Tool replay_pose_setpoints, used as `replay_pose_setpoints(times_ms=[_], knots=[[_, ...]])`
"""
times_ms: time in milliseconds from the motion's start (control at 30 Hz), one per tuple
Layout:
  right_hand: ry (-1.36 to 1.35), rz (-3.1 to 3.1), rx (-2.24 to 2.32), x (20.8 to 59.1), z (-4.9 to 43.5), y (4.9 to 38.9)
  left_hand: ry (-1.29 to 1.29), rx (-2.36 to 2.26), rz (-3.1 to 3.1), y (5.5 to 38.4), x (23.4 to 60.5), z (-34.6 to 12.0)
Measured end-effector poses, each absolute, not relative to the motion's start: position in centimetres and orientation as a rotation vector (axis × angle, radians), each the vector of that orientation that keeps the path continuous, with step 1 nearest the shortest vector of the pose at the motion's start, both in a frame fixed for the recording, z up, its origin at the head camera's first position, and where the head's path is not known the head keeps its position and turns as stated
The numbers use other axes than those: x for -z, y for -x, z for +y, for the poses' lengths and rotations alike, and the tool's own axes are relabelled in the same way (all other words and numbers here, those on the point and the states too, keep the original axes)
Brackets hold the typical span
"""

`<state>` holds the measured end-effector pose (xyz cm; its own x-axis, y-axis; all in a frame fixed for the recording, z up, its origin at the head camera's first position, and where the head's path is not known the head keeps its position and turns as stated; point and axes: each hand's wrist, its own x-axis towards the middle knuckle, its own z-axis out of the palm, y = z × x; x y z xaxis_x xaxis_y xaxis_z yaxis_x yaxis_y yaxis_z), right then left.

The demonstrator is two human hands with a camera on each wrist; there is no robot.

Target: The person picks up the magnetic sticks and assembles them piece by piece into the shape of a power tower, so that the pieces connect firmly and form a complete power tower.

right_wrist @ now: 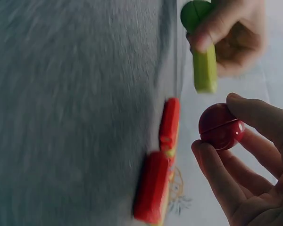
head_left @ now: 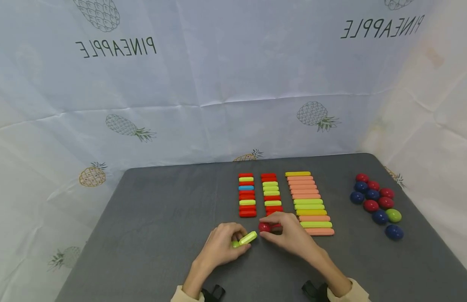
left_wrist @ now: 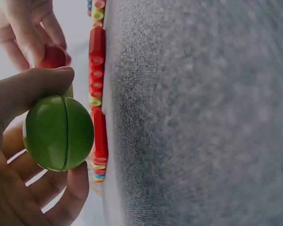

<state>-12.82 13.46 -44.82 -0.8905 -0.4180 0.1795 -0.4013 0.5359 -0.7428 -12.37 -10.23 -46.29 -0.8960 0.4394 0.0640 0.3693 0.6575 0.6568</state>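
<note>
My left hand (head_left: 223, 246) pinches a yellow-green stick (head_left: 248, 238) with a green ball (left_wrist: 59, 133) at its near end. In the right wrist view, the stick's other end points toward my right hand (right_wrist: 262, 155). That hand pinches a glossy red ball (right_wrist: 221, 126) with a seam round it, between thumb and fingertips. Above the table, the two hands face each other, the stick's free end close to the red ball (head_left: 264, 227). Just beyond them lies a column of red and yellow-green sticks (head_left: 271, 193), its near end partly hidden by my right hand.
A shorter-stick column (head_left: 247, 193) in red, yellow-green and blue lies left of that one. To its right is a column of longer orange, yellow and green sticks (head_left: 306, 196). Red, blue and green balls (head_left: 379, 217) cluster at the right of the grey table (head_left: 161, 218). A printed cloth (head_left: 218, 126) hangs behind.
</note>
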Motion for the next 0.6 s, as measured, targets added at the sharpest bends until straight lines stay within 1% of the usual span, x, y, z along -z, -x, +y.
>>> replay_pose_setpoints(times_ms=[400,533,600], knots=[[0.799,2.628,1.346,45.5,11.5,13.7,-0.673,-1.082,2.711,12.4,46.2,-10.5],[0.833,2.548,1.424,45.7,10.8,14.1,-0.636,-1.084,2.658,12.6,46.3,-10.6],[0.825,2.606,1.414,45.7,10.3,14.3,-0.607,-1.083,2.659,12.7,46.4,-10.7]])
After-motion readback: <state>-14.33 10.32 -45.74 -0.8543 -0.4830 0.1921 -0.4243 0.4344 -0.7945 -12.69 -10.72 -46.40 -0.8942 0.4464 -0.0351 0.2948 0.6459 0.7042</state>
